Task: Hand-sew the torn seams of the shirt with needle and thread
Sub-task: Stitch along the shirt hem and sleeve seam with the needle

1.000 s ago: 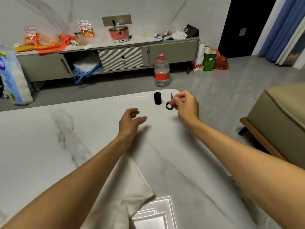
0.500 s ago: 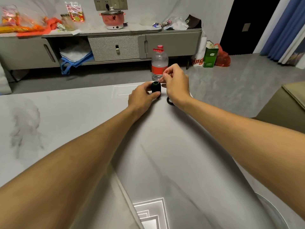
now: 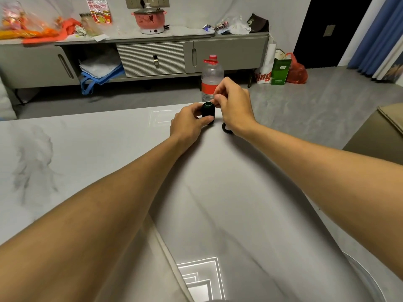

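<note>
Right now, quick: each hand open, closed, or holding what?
Left hand: grips the black thread spool on the table.
Right hand: pinched at the spool's top; what it holds cannot be told.

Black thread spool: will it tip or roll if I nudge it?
Probably light: the left hand holds the black thread spool with fingers alone. Upright on the glossy table, it may slide or tip; tipped, its round body would likely roll.
</note>
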### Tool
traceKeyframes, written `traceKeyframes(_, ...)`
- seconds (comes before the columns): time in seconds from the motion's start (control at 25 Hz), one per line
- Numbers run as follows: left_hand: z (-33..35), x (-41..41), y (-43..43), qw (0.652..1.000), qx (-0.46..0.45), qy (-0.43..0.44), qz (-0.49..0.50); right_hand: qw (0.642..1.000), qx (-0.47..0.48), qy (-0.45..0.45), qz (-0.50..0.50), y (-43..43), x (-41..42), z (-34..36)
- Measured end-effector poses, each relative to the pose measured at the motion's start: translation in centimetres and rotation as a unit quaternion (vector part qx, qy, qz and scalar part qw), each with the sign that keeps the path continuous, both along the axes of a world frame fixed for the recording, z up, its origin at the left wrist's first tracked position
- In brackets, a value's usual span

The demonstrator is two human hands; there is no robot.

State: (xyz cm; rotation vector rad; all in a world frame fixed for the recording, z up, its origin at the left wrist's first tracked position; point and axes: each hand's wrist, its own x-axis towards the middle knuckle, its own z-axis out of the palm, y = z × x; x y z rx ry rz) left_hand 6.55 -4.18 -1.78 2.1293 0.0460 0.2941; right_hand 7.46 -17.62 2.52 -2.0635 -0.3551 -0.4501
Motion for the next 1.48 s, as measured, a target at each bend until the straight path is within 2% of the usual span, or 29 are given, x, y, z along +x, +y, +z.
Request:
traceKeyframes(0.64,0.0,-0.2,0.0,1.0,0.021,0.0,-0.003,0.999,-0.033,0.022,-0.034,-0.7,0.3,0.0)
traceKeyframes(0.8,0.6,-1.6,0.3,0.999,0.025,0.032,-0.023,0.997,-0.023,0.068,-0.022,-1.7,-1.8,1.4)
traceKeyframes(0.88,1.4,-3.7,0.7,0.997,-0.007,0.076,-0.029,0.995,-0.017,0.094,-0.03,-2.3,-3.9,2.7)
traceKeyframes(1.0,3.4,-9.9,2.1,0.985,-0.104,0.141,-0.003,0.988,0.011,0.147,-0.048,-2.8,-9.6,4.4)
traceKeyframes(1.08,5.6,-15.7,3.2,0.982,-0.114,0.149,0.013,0.985,0.026,0.165,-0.029,-2.8,-15.2,5.4)
traceKeyframes(1.2,10.1,-26.1,4.2,0.985,-0.101,0.139,0.03,0.972,0.045,0.22,0.068,-2.6,-25.6,6.6)
traceKeyframes(1.36,13.6,-40.2,4.0,0.993,-0.021,0.085,0.078,0.957,-0.054,0.267,0.103,-4.2,-37.7,6.0)
traceKeyframes(1.48,11.7,-48.1,2.7,0.991,0.031,0.11,0.07,0.946,-0.107,0.287,0.108,-5.0,-42.9,4.7)
